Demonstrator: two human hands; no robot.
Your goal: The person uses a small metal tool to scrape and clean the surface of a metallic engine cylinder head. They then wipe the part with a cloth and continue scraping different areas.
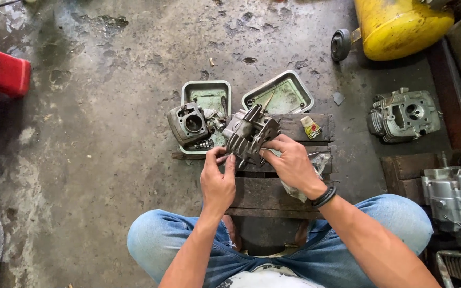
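- Your left hand pinches the finned cylinder head's lower edge.
- Your right hand grips its side, fingers closed.
- The head sits over the wooden block, beside two trays.

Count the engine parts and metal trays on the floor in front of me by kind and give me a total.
Finned engine parts: 3 — one held in both hands, a dark one on a tray, a grey one at right
Metal trays: 2 —
Engine block: 1 —
Total: 6
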